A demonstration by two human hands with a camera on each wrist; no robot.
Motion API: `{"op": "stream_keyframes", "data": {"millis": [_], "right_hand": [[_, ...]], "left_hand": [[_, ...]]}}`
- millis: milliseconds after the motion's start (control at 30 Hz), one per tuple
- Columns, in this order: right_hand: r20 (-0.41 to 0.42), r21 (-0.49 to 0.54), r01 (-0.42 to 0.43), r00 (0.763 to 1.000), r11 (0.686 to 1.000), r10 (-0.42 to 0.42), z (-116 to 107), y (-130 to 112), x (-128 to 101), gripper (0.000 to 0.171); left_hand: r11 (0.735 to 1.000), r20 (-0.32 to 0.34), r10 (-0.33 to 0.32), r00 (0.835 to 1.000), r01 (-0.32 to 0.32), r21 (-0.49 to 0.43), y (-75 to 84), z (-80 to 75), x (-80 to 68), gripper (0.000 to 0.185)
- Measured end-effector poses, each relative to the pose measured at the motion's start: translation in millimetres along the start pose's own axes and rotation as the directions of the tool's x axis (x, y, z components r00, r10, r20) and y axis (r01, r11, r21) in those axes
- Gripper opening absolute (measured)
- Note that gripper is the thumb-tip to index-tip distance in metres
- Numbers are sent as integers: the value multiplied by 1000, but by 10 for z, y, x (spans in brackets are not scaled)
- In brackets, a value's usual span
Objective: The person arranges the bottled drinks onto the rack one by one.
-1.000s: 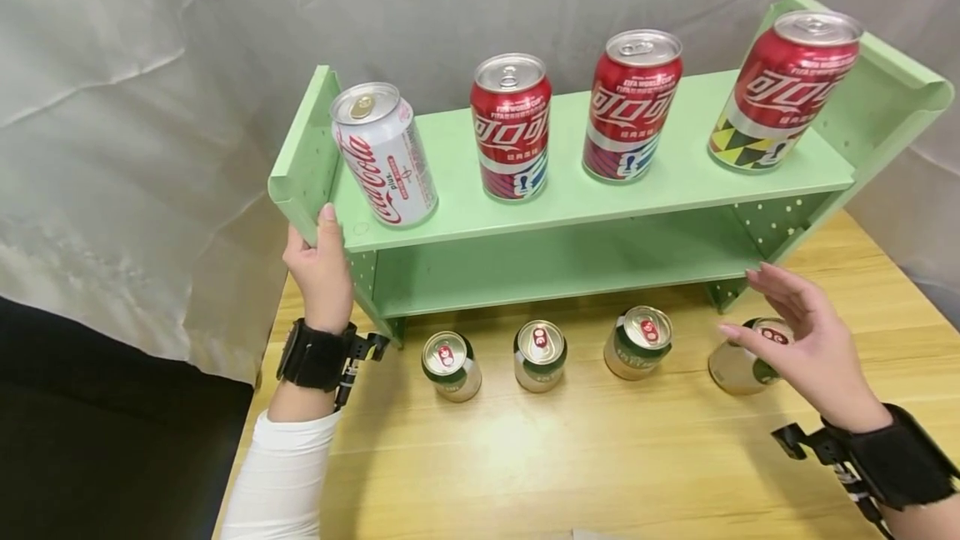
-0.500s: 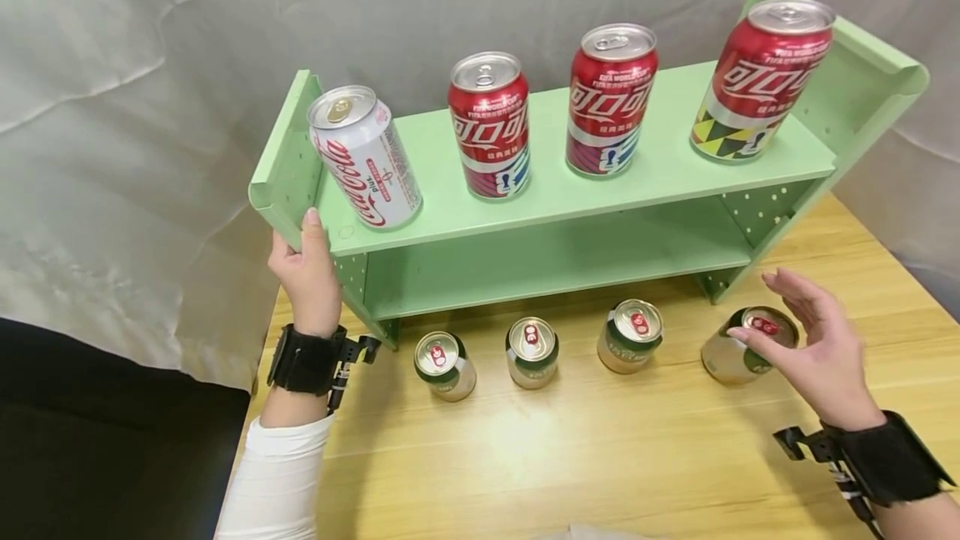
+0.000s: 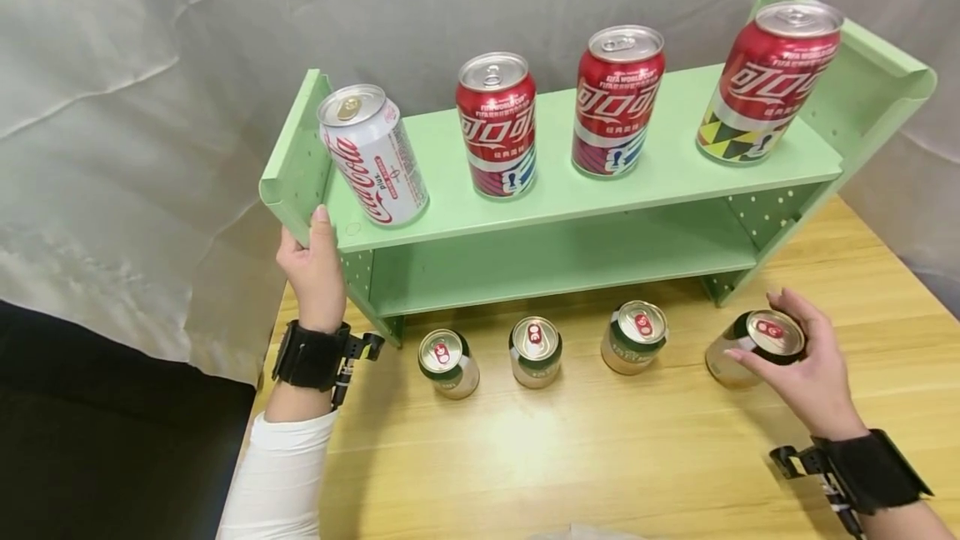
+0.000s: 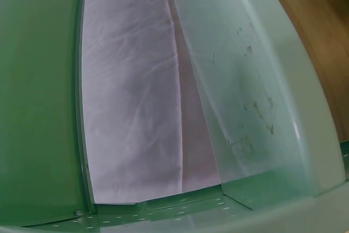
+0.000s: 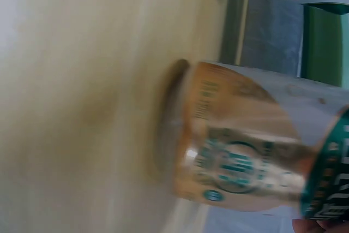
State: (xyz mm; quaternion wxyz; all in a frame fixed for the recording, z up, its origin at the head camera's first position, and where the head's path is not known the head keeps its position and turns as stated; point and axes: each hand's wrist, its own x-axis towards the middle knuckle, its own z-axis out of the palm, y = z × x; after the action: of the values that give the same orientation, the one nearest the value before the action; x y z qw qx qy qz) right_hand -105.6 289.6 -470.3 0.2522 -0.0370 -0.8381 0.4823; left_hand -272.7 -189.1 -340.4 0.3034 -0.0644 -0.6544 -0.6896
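My left hand (image 3: 313, 233) grips the left end panel of a green two-tier shelf (image 3: 600, 186), thumb lying up its front edge. In the left wrist view only the shelf panel (image 4: 38, 96) shows, close up. A white cola can (image 3: 372, 155) and three red cola cans (image 3: 497, 125) (image 3: 618, 101) (image 3: 768, 82) stand on the top tier. On the table in front stand several green and gold cans (image 3: 447, 363). My right hand (image 3: 759, 328) curls round the top of the rightmost one (image 3: 724, 368). That can (image 5: 240, 156) looks blurred in the right wrist view.
The wooden table (image 3: 600, 457) carries the shelf at its back. A wrinkled white cloth (image 3: 150, 107) hangs behind and to the left. The shelf's lower tier (image 3: 562, 261) holds nothing. A dark drop (image 3: 112, 440) lies beyond the table's left edge.
My right hand has come down from hovering open above the rightmost can and now wraps its fingers round the can's top. My left hand stays on the shelf's end.
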Motion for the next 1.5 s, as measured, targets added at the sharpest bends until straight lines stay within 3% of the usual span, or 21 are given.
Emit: {"op": "stream_keyframes", "data": {"millis": [233,500,1000,1300,1500], "right_hand": [[18,-11,-83,996,996,83,17,130,-52,97],[60,-76,-208,975,975,212,-7,167,-103,100],[4,-128,-282,959,951,285,17,181,-101,85],[-57,-120,-289,957,950,284,51,176,-116,81],[-51,-134,-282,959,950,278,25,109,-102,80]], "left_hand": [[1000,0,-5,1000,5,-9,-2,-1,11,37],[999,-1,-14,1000,14,-31,-4,-14,-3,37],[1000,-8,0,1000,0,5,-16,-41,-17,37],[999,-7,-21,1000,21,37,-20,-35,-10,37],[997,-10,-50,999,50,56,-24,-45,-22,37]]}}
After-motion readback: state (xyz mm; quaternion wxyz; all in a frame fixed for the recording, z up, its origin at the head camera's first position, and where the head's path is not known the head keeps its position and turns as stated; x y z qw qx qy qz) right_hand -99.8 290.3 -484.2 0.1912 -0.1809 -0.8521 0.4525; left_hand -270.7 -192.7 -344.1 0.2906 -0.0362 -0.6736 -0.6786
